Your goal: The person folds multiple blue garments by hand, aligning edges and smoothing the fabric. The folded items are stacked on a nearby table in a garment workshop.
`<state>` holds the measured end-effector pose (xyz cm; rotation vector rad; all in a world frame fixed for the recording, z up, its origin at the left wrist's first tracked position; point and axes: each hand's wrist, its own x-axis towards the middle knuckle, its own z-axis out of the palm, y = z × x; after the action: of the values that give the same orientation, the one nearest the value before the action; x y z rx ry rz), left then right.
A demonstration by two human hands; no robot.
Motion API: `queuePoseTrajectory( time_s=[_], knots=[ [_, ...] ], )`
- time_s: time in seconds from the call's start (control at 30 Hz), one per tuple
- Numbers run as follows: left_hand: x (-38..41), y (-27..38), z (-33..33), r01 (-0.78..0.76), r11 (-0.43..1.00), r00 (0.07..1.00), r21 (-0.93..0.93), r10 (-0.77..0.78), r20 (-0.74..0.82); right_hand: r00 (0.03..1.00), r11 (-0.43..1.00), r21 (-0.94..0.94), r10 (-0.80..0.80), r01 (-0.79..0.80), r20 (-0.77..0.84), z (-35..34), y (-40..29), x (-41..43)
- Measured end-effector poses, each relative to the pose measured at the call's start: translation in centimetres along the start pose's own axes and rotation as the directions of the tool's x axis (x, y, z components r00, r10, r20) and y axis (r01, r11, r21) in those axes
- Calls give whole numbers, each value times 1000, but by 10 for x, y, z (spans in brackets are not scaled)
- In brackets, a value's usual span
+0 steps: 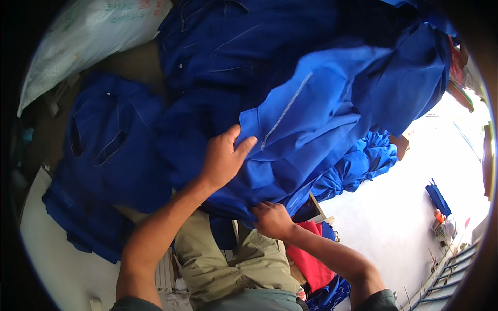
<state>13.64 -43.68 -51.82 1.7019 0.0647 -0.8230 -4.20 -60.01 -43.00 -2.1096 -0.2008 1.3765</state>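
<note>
A large piece of blue fabric (311,116) with a light stitched seam spreads in front of me over more dark blue cloth. My left hand (227,153) is at its left edge, the thumb over the fabric and the fingers partly behind it. Nearer my lap, my right hand (272,219) grips the lower edge of the blue fabric, its fingers curled into the folds. To the left lies a dark blue sewn garment piece (113,136) with slit-like openings edged in pale stitching.
A white plastic sack with printing (105,35) lies at the upper left. Bunched blue cloth (358,167) is at the right, and red fabric (311,256) hangs beside my leg. A blue metal ladder (447,272) lies at the lower right, near small items (443,225).
</note>
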Motion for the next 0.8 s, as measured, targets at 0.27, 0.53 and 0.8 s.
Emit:
queuePoseTrajectory(
  time_s=[0.27,0.53,0.8],
  knots=[
    [57,33,1,-158,986,986,52,156,55,998,990,-138,-33,41,58,-32,-9,17],
    [-44,34,5,-537,823,800,187,426,422,980,952,-257,-187,165,-65,-108,1,18],
    [-44,32,-12,-586,768,756,258,403,515,985,907,-395,-170,144,-31,-143,1,27]
  ],
)
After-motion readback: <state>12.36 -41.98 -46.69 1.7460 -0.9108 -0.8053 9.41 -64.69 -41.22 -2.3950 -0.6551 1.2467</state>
